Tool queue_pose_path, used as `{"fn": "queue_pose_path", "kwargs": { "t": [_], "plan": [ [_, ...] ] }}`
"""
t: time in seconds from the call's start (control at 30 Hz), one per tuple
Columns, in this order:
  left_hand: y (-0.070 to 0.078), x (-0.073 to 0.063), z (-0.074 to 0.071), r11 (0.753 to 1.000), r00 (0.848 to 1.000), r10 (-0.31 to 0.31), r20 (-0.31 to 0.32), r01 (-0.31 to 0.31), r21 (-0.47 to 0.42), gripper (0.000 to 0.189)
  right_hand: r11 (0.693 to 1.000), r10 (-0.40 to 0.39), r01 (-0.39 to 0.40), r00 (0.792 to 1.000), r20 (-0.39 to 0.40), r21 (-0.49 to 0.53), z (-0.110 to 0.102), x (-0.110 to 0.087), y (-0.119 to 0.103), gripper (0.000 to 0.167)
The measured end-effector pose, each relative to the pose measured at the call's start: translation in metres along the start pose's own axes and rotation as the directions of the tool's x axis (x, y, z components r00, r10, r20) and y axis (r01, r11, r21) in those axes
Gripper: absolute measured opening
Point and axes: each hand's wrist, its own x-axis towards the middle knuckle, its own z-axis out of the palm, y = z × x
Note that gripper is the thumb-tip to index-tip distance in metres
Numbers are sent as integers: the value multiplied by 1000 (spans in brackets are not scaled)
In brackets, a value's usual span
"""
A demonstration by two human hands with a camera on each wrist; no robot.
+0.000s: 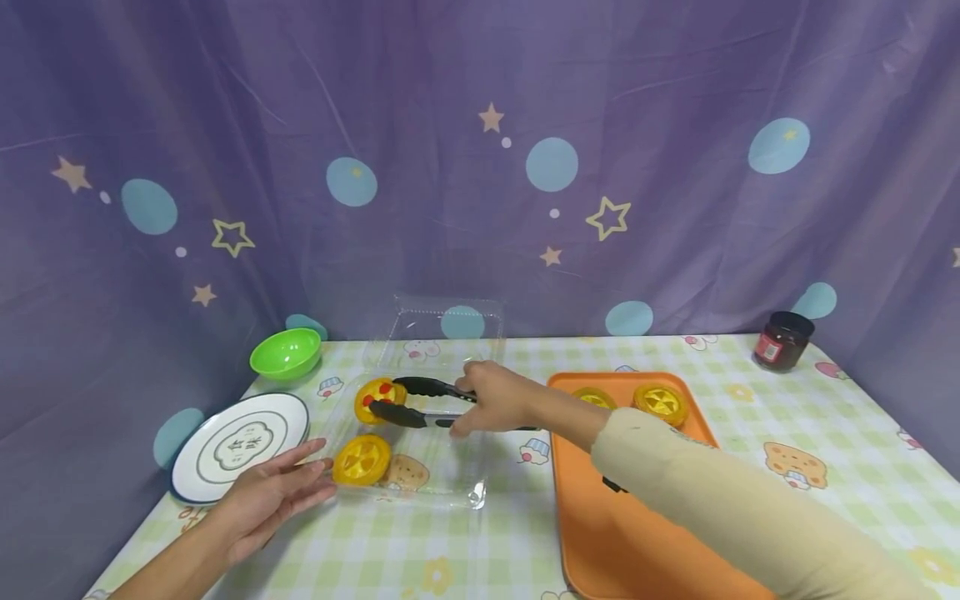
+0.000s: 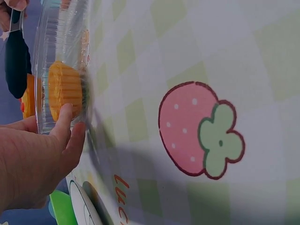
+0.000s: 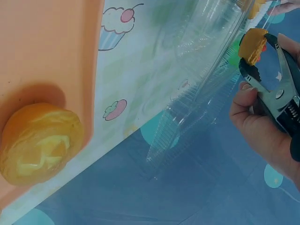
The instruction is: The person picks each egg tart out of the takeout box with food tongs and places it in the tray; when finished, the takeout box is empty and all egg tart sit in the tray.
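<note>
My right hand (image 1: 495, 398) grips black-tipped metal tongs (image 3: 280, 93). Between the tong tips is a yellow toy tart with red dots (image 1: 380, 400), held over the left part of a clear hinged plastic box (image 1: 450, 492). A second yellow tart (image 1: 362, 460) sits inside the box at its near left corner, its fluted side showing through the wall in the left wrist view. My left hand (image 1: 273, 498) has its fingers extended and touching the box's left wall beside that tart. The box lid (image 1: 450, 325) stands raised at the back.
An orange tray (image 1: 600, 533) on the right bears two yellow tarts (image 1: 660, 403), partly behind my right arm. A white plate (image 1: 191, 467) and a green bowl (image 1: 287, 354) stand at the left. A dark jar (image 1: 782, 342) stands at the back right, near the purple curtain (image 1: 450, 100).
</note>
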Motion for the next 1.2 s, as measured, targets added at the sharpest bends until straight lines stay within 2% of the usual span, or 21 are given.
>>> {"fn": "queue_pose_path", "kwargs": {
  "t": [0.07, 0.2, 0.3, 0.8, 0.93, 1.03, 1.2],
  "plan": [
    [0, 0, 0, 1000, 1000, -1, 1, 1, 2, 71, 1000, 11, -11, 1000, 3, -2, -1, -2, -1, 26],
    [0, 0, 0, 1000, 1000, -3, 4, 3, 13, 72, 1000, 22, -22, 1000, 14, -6, -4, -9, -2, 53],
    [0, 0, 1, 1000, 1000, -5, 6, 5, 20, 72, 1000, -1, 1, 1000, 5, -18, -7, -16, -2, 60],
    [-1, 1, 0, 1000, 1000, -4, 1, 4, 13, 72, 999, -13, 15, 998, -68, 31, -26, -69, 10, 61],
    [-1, 1, 0, 1000, 1000, -4, -3, 4, 15, 73, 999, -35, 39, 993, -114, 27, -30, -86, 16, 65],
    [-1, 0, 0, 1000, 1000, -3, -4, 3, 18, 73, 999, -16, 20, 989, -144, 30, -34, -100, 20, 66],
    [-1, 1, 0, 1000, 1000, -3, -3, 3, 25, 73, 998, 60, -56, 986, -155, 28, -37, -125, 25, 60]
  ]
}}
